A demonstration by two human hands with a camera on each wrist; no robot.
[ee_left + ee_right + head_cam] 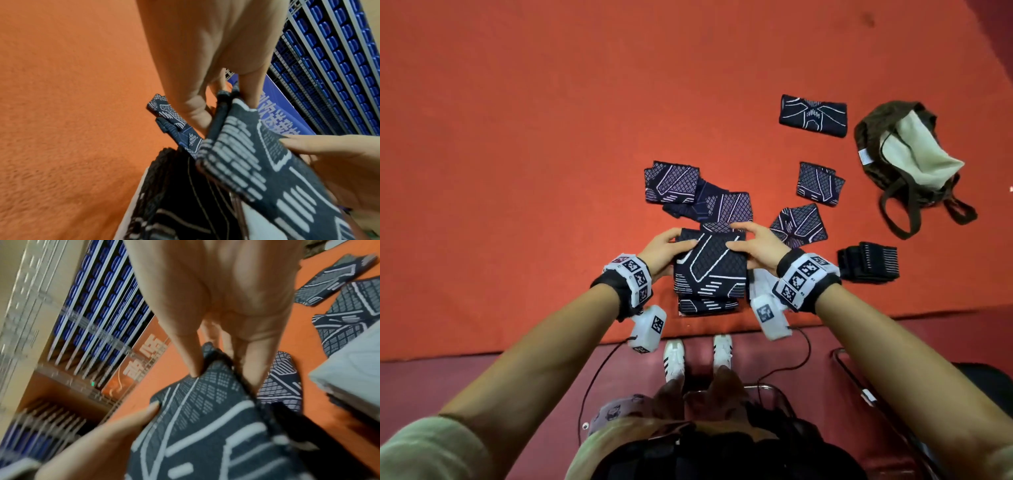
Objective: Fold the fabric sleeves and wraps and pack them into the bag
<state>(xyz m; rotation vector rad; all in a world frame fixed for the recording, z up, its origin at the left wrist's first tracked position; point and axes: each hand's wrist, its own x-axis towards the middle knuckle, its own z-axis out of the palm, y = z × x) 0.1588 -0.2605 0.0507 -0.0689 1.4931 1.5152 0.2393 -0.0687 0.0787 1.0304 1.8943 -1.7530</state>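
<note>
We are folding one sleeve: our left hand and right hand both pinch its far corners. Next we should probably press it flat, then carry it to the bag.

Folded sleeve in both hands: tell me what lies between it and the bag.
The folded sleeve would cross two patterned pieces lying flat on the orange cloth before the bag. Lifted over them, nothing visible blocks it.
</note>
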